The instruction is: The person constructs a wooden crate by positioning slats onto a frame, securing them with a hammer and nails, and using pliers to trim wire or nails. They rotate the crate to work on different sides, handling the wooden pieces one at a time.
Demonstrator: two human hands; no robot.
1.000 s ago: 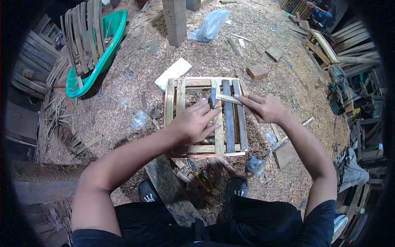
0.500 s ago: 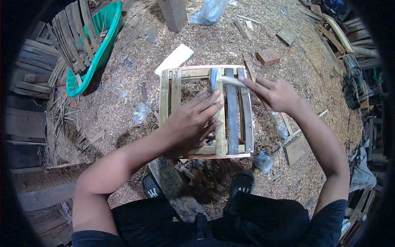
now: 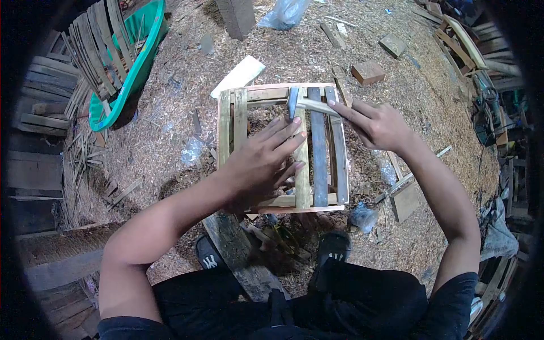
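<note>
A slatted wooden crate (image 3: 222, 148) sits in front of me, with pale and grey slats across its upper face. My right hand (image 3: 378, 126) is closed round the wooden handle of a hammer (image 3: 292, 103), its index finger stretched along the handle. The hammer's metal head lies over the top end of a pale slat (image 3: 303, 180), at the crate's far edge. My left hand (image 3: 263, 152) reaches over the crate with fingers spread, their tips at that slat just below the hammer head. Its thumb side is partly hidden. A grey-blue slat (image 3: 320, 164) runs just to the right.
Wood chips and sawdust cover the ground. A green tub (image 3: 131, 85) with thin wooden strips stands at upper left. A wooden block (image 3: 368, 73), a white board (image 3: 239, 76) and a post (image 3: 236, 20) are beyond the crate. A plank (image 3: 235, 249) lies between my feet.
The whole view has shifted slightly, so the crate appears a little higher. The hammer head stays over the slat's far end, and both hands keep nearly the same places.
</note>
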